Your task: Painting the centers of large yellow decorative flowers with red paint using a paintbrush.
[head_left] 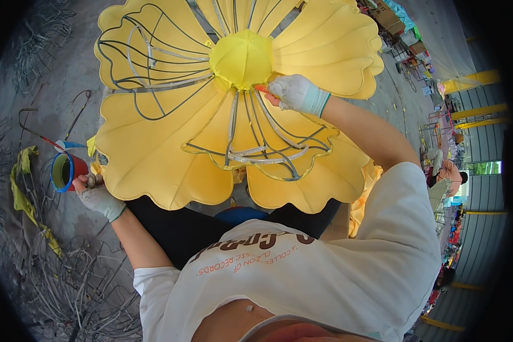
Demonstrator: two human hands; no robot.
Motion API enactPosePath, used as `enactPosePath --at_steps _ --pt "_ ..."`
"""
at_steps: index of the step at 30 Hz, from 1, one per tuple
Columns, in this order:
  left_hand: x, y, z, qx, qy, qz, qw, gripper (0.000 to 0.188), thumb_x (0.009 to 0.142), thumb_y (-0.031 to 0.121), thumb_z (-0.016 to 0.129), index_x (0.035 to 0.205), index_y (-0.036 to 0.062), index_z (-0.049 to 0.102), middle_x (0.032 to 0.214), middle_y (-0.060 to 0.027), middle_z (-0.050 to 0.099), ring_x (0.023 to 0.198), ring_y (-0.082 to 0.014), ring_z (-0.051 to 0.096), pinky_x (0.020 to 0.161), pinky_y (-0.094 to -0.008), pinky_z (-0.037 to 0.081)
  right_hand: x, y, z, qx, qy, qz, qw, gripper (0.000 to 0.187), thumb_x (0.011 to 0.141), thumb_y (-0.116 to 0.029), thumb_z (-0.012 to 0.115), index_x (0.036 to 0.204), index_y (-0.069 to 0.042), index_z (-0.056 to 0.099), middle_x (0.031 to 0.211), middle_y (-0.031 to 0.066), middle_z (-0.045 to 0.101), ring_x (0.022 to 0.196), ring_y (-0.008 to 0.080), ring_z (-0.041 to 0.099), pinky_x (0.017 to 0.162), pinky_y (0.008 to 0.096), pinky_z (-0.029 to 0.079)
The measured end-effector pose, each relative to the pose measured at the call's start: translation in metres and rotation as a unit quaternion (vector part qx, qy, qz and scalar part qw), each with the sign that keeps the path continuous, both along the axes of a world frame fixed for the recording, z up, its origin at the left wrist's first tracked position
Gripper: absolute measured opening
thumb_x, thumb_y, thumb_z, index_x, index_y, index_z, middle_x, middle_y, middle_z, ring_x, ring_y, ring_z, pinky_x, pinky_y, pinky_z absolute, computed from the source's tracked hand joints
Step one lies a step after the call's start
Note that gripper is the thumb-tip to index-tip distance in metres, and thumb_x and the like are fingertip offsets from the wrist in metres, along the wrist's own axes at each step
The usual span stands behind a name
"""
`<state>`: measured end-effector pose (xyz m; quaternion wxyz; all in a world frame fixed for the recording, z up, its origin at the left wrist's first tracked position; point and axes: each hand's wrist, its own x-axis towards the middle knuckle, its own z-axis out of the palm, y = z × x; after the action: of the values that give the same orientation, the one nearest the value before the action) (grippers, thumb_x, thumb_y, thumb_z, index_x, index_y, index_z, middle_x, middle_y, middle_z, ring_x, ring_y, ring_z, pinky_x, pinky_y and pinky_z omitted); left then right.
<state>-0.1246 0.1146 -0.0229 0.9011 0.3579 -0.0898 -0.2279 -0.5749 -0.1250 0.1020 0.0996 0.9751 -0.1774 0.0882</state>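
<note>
1. Grey floor [82, 62] spreads out on the left, with tangled wires [77, 290] heaped at the near side and another wire heap [37, 43] farther off

2. Yellow cloth strips [21, 196] trail across it, left of a red bucket [80, 167]

3. Far to the right are cardboard boxes [389, 20], mixed clutter, yellow beams [479, 111] and a person in pink [450, 174]

4. Black trousers [165, 222] show beneath the near petals, and between the legs sits something blue [240, 215], mostly hidden

5. The left hand [100, 200], gloved in white with bare fingertips, grasps the bucket, whose blue-rimmed mouth tips leftward

6. The right hand [293, 93], gloved likewise, reaches in from the right and hides a little of the domed centre [242, 57]; its fingers are bent at the dome's near right edge, and I cannot tell whether they pinch anything

7. The yellow flower [211, 122] lies wide in front of the body, its ribbed petals scalloped and smoothly covered, while wire petals [154, 54] at left and near side show bare dark outlines and pale strips
</note>
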Motion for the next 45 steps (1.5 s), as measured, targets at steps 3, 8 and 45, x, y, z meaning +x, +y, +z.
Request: enactPosePath --at_steps 3,8,45 --pt "-0.005 -0.001 0.005 0.012 0.013 0.012 1.0 0.029 0.092 0.032 0.056 0.07 0.0141 0.051 0.066 0.0036 0.046 0.056 -0.0092 0.04 0.058 -0.0225 0.035 -0.003 -0.002 0.0 -0.002 0.046 0.001 0.999 0.009 0.081 -0.018 0.062 0.079 -0.01 0.058 0.073 0.0054 0.06 0.06 0.0244 0.057 0.053 0.0313 0.046" --pt "-0.006 0.001 0.007 0.025 0.012 0.011 1.0 0.033 0.095 0.033 0.052 0.069 0.0135 0.046 0.066 0.0024 0.042 0.057 -0.01 0.039 0.057 -0.0228 0.034 -0.013 0.0 0.006 -0.006 0.082 -0.008 0.997 0.006 0.08 -0.017 0.061 0.082 -0.012 0.057 0.076 0.0045 0.062 0.063 0.0243 0.058 0.057 0.0312 0.047" --pt "-0.023 0.0 0.025 0.088 -0.04 -0.006 0.995 0.029 0.095 0.028 0.047 0.07 0.0126 0.049 0.066 0.0022 0.046 0.062 -0.0094 0.042 0.065 -0.0224 0.035 0.077 0.009 -0.006 0.027 -0.011 -0.074 0.997 0.011 0.088 -0.016 0.055 0.083 -0.006 0.057 0.071 0.007 0.063 0.06 0.0256 0.059 0.056 0.0299 0.047"
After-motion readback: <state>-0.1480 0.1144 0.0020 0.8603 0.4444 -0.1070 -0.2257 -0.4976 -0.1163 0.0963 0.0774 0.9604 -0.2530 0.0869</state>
